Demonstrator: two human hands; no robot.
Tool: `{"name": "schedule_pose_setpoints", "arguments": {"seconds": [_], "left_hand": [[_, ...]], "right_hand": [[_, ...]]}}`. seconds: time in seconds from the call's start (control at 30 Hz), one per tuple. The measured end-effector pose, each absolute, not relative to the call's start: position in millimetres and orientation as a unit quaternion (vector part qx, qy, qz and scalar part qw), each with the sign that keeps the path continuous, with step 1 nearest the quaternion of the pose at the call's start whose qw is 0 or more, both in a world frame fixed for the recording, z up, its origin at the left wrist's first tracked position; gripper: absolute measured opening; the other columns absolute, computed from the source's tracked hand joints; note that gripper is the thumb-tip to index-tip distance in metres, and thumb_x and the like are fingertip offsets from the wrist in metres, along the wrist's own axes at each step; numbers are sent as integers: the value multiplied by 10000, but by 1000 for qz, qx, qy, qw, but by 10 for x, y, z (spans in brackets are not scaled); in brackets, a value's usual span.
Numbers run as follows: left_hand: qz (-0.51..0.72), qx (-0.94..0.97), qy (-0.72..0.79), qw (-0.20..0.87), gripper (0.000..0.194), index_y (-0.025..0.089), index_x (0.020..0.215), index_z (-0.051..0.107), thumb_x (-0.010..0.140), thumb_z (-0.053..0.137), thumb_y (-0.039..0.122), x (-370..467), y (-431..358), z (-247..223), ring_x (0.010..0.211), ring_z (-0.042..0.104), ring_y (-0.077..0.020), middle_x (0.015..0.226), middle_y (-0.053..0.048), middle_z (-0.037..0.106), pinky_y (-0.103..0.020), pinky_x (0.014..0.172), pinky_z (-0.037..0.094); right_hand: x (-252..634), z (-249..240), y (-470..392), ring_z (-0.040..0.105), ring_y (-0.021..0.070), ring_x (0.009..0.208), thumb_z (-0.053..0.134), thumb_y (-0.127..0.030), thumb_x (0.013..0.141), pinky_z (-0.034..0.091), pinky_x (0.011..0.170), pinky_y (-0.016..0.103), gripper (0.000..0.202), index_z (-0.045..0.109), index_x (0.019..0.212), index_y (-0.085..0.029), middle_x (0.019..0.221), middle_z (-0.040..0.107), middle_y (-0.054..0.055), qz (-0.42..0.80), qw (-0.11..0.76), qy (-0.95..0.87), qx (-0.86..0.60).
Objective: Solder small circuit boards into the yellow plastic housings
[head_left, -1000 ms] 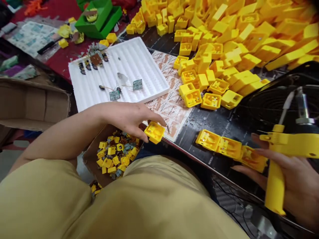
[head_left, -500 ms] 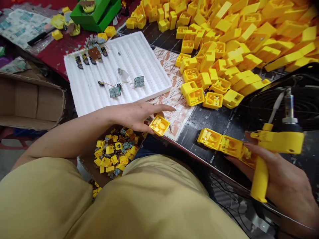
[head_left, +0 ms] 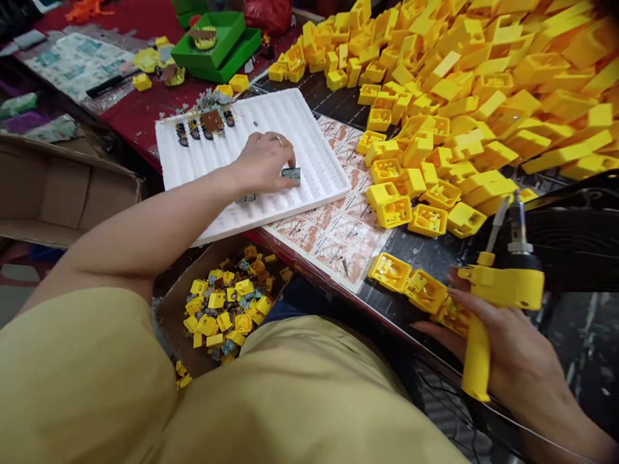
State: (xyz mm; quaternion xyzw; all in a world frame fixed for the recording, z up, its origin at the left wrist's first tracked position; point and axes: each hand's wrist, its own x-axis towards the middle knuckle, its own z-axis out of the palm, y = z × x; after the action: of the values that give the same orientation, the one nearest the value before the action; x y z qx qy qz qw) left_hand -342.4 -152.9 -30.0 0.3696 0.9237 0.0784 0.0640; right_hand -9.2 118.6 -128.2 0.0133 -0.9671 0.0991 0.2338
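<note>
From the head view: with the left hand (head_left: 264, 161), fingers narrowed on one edge of a small green circuit board (head_left: 293, 176), at the ribbed foam tray (head_left: 319, 174); impossible to tell whether resting or lifted. Probably light, stiff and fragile; best taken by opposite edges, clear of the components. With the right hand (head_left: 520, 348), curled around the end of a touching row of yellow casings (head_left: 425, 291), a yellow soldering gun (head_left: 507, 287) lying across the palm. Casings likely light, rigid and a bit slick, best gripped by the outer walls; gun apparently heavier, safest by its handle, away from the tip. Beneath, a dark, scuffed desk (head_left: 377, 298) with a patterned sheet (head_left: 333, 238) beside the tray. Beyond, a heaped casing pile (head_left: 454, 103), green boxes (head_left: 227, 61) and red cloth (head_left: 130, 122); below desk level, a carton (head_left: 191, 361) of loose parts.
</note>
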Motion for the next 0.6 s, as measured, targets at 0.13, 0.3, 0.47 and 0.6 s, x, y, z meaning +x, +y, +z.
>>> {"name": "schedule_pose_setpoints", "arguments": {"seconds": [0.13, 0.3, 0.47, 0.6], "left_hand": [[336, 307, 876, 159, 305, 135, 952, 661, 752, 714, 358, -3493, -1512, -137, 902, 680, -242, 840, -69, 694, -401, 856, 505], [434, 334, 787, 286, 427, 148, 1158, 581, 782, 730, 286, -3038, -1249, -61, 656, 672, -162, 672, -10, 663, -361, 713, 531], [450, 355, 648, 501, 312, 156, 979, 666, 783, 727, 392, -2418, -762, -440, 522, 628, -117, 683, -27, 678, -256, 536, 491], [471, 211, 535, 668, 394, 144, 857, 676, 805, 665, 534, -2208, -667, -642, 436, 580, -101, 707, -66, 718, -229, 464, 456]], "right_hand": [[-125, -1163, 1137, 678, 287, 975, 732, -419, 812, 561, 836, 384, 589, 494, 1302, -194, 1126, 666, 141, 118, 297, -947, 33], [-279, -998, 905, 700, 220, 922, 622, -113, 874, 577, 819, 324, 420, 553, 1271, -232, 1069, 702, 88, 163, 362, -917, 32], [-456, -819, 609, 691, 192, 956, 711, -94, 801, 588, 846, 298, 447, 595, 1189, -285, 1048, 706, 11, 180, 353, -915, 73], [-491, -759, 527, 701, 174, 876, 737, -61, 763, 599, 799, 277, 443, 600, 1136, -255, 968, 710, -4, 228, 392, -889, 60]]}}
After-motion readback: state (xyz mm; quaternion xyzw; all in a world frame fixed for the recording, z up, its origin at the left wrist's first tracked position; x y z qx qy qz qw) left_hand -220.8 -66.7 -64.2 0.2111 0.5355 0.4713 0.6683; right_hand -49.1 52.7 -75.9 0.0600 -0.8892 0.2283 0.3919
